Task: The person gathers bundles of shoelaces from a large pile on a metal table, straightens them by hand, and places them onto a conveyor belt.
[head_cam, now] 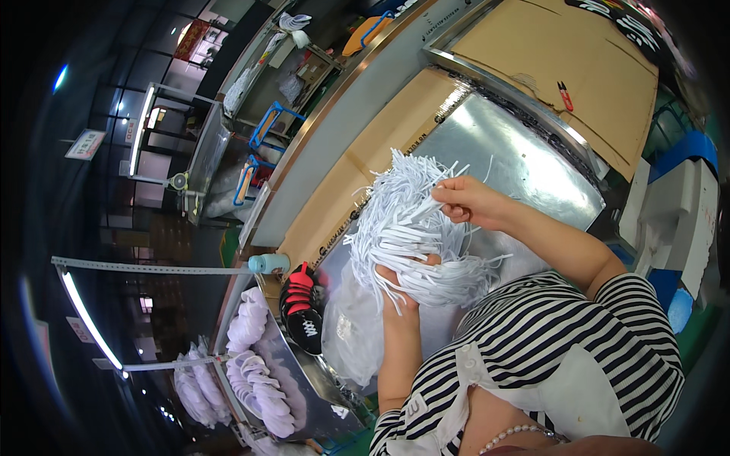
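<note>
A large tangled bundle of thin white flat strips (pixel 422 245) hangs before me above the work table. My left hand (pixel 402 285) is under its lower part, fingers wrapped into the strands and partly hidden by them. My right hand (pixel 470 199) pinches a small tuft of strips at the upper right side of the bundle, its fingers curled closed. Loose ends stick out all around. Beneath the bundle lies a clear plastic bag (pixel 351 330), partly covered by the strips and my arm.
Shiny sheet metal (pixel 524 148) and cardboard (pixel 336 188) cover the table. Red-handled thread snips (pixel 564 96) lie on another cardboard sheet (pixel 599 51). Black-and-red stacked pieces (pixel 302 310) and a light-blue bottle (pixel 268 263) stand left. Beyond are stacked white curved pieces (pixel 262 393).
</note>
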Motion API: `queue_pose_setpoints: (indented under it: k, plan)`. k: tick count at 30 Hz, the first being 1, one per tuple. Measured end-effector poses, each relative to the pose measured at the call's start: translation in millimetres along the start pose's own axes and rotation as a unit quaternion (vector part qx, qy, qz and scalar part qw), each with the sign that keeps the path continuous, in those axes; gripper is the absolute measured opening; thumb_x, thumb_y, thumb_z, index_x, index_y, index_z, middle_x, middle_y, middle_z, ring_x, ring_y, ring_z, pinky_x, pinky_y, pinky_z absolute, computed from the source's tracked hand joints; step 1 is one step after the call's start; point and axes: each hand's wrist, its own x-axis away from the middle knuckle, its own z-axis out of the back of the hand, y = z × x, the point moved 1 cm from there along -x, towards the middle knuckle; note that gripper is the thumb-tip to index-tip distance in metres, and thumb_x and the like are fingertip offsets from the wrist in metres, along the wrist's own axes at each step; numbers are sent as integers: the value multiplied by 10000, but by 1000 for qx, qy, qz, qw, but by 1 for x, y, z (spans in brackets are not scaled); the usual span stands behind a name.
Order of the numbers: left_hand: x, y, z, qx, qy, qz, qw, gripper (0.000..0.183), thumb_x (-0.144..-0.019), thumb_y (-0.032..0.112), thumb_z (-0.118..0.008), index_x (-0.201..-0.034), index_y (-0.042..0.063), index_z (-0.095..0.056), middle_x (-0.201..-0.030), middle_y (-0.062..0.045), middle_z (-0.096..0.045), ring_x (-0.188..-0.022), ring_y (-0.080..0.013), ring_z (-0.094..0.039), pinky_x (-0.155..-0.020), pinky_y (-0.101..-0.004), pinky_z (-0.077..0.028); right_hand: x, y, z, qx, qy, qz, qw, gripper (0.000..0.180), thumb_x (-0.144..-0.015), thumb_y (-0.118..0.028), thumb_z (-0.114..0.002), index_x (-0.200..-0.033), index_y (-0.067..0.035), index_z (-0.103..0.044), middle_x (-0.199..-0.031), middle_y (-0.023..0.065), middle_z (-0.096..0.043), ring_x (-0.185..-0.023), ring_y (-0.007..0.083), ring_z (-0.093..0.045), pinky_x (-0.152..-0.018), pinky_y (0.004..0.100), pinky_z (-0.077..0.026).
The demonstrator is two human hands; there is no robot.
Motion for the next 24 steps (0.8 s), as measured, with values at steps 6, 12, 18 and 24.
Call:
queue_pose_setpoints:
  k: [6, 12, 18, 24]
  plan:
    - [-7, 1, 10, 0, -74, -23, 997, 209, -863, 267, -523, -831, 70, -584, -738, -80, -588, -619, -232, -555, -567, -394, -485, 17, -6, 3, -45, -106, 1, 993, 247, -967, -246, -488, -793, -71, -507, -627, -38, -418, -490, 37, -323, -448, 196, -250]
    - [-13, -2, 10, -38, 94, -74, 992, 214, -886, 244, -505, -925, 46, -578, -804, -83, -604, -706, -223, -587, -621, -369, -513, 45, -12, -51, 468, -31, 201, 860, 340, -796, -102, -678, -1121, -91, -575, -876, 12, -588, -714, 69, -528, -592, 215, -431]
    - [-4, -4, 32, -175, -69, -115, 975, 213, -870, 216, -553, -988, 45, -600, -889, -113, -614, -778, -234, -600, -650, -357, -529, 12, -38, -6, 169, 29, 179, 969, 125, -877, -142, -617, -960, -49, -624, -813, -27, -608, -693, 50, -535, -610, 207, -432]
    - [2, 51, 75, 35, -68, -121, 990, 168, -865, 239, -572, -835, 74, -554, -683, -29, -513, -632, -171, -492, -678, -336, -484, -3, -32, 95, 324, 221, 210, 895, 152, -860, -185, -617, -934, -53, -628, -789, 11, -619, -720, 114, -576, -638, 254, -459]
